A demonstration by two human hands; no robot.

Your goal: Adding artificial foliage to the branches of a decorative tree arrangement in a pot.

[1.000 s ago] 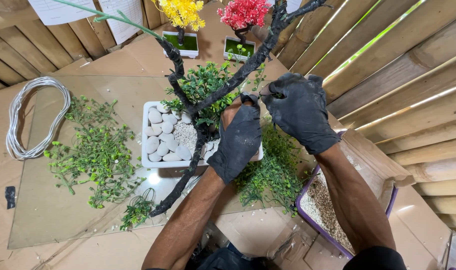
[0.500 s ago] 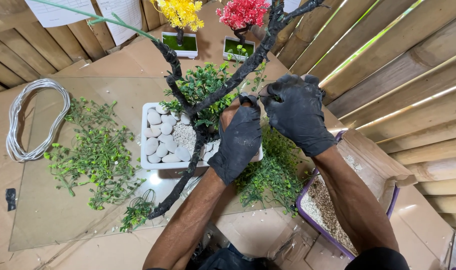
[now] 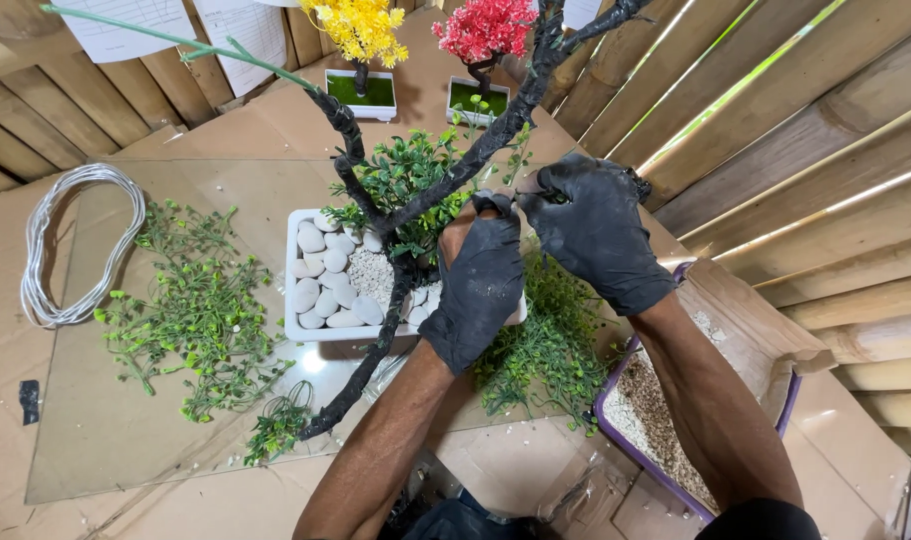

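Slatted wooden walls close in a low surface (image 3: 225, 140) covered with brown cardboard, and a clear sheet (image 3: 105, 440) lies over its middle, which looks meant to catch loose bits and keep the cardboard clean. At the centre of the surface stands a white rectangular tray (image 3: 293, 285) filled with pale pebbles (image 3: 320, 285) and fine gravel, seemingly as ballast for the dark artificial tree trunk (image 3: 375, 350) that rises from it; its black branches (image 3: 495, 130) fork up toward the far edge.

A spread of loose green sprigs (image 3: 195, 310) lies left of the tray, laid out flat and within easy reach, and a second heap of greenery (image 3: 550, 345) sits just right of it, under the arms. Along the right edge a purple tub of gravel (image 3: 640, 405) is parked near the right elbow. A coil of white wire (image 3: 65, 245) rests toward the left edge, well apart. At the far edge stand two small finished trees, one yellow (image 3: 360, 30), one red (image 3: 485, 28).

Both hands wear black gloves. The left hand (image 3: 480, 280) is closed around the branch above the tray, steadying it. The right hand (image 3: 595, 225) meets it, fingertips pinched on something small at the branch; what it is I cannot tell.
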